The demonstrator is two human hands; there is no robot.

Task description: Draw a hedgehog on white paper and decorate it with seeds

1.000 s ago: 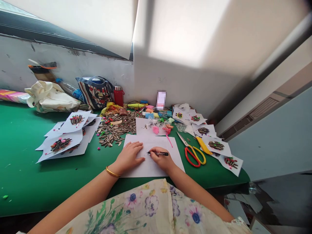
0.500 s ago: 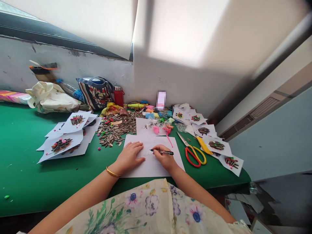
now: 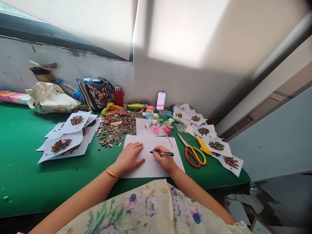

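- Right hand [image 3: 166, 159]: fingers closed round a black pen [image 3: 168, 154], over the white sheet [image 3: 148, 170] on the green table [image 3: 58, 182].
- Left hand [image 3: 129, 156] lies flat, fingers extended; if its pressure slackened, the sheet could slide, skewing the pen lines.

Operator: Where is the camera mounted?
Technician: It is head-worn and supplies the single view.

Operator: Which way does it face?
Technician: Forward and down, across the green surface [image 3: 48, 182] to the wall [image 3: 97, 68] beyond.

Operator: How near is it?
Technician: Close above. The floral garment [image 3: 156, 208] occupies the bottom edge; the left hand [image 3: 130, 156] and right hand [image 3: 163, 160] both lie below the view's centre. The wide field also takes in the window frame [image 3: 58, 37] at upper left.
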